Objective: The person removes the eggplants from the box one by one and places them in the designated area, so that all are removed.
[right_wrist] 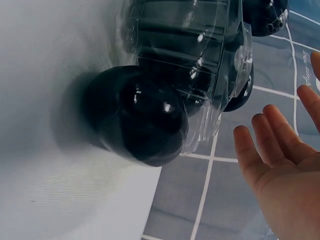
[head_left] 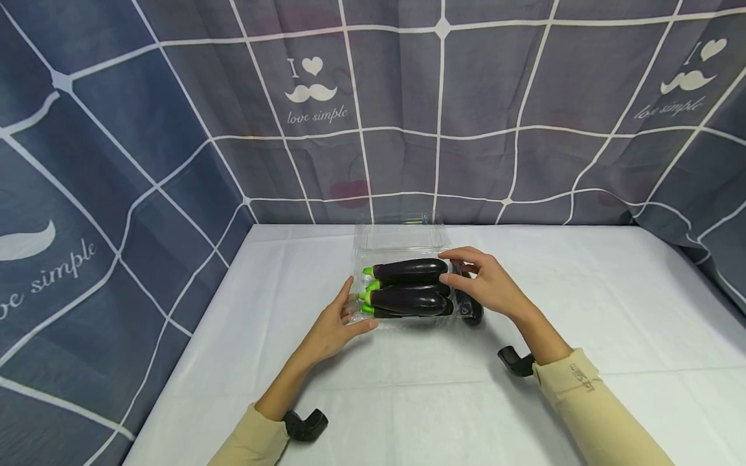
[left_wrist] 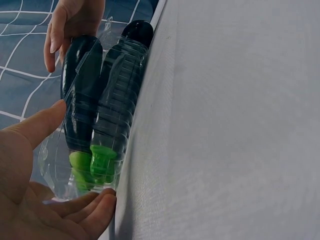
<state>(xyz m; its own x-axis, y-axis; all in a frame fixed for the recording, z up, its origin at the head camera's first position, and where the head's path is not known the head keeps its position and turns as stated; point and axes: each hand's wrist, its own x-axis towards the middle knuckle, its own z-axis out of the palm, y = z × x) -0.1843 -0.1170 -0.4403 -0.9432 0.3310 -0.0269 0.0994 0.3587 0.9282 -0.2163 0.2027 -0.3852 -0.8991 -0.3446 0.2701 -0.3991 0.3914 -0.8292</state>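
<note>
eggplants [head_left: 408,299]: near-black, green caps [head_left: 365,297] | tablecloth [head_left: 408,408]: white | backdrop [head_left: 396,77]: blue-grey, white-gridded

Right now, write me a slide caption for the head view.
Left hand and right hand flank glossy dark eggplants in an open clear container on a white-covered table.

Eggplants [head_left: 408,299] (glossy) lie in an open clamshell [head_left: 402,238].

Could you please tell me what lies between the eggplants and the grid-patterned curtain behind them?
In the head view, a clear plastic lid lies between the eggplants and the curtain.
</note>
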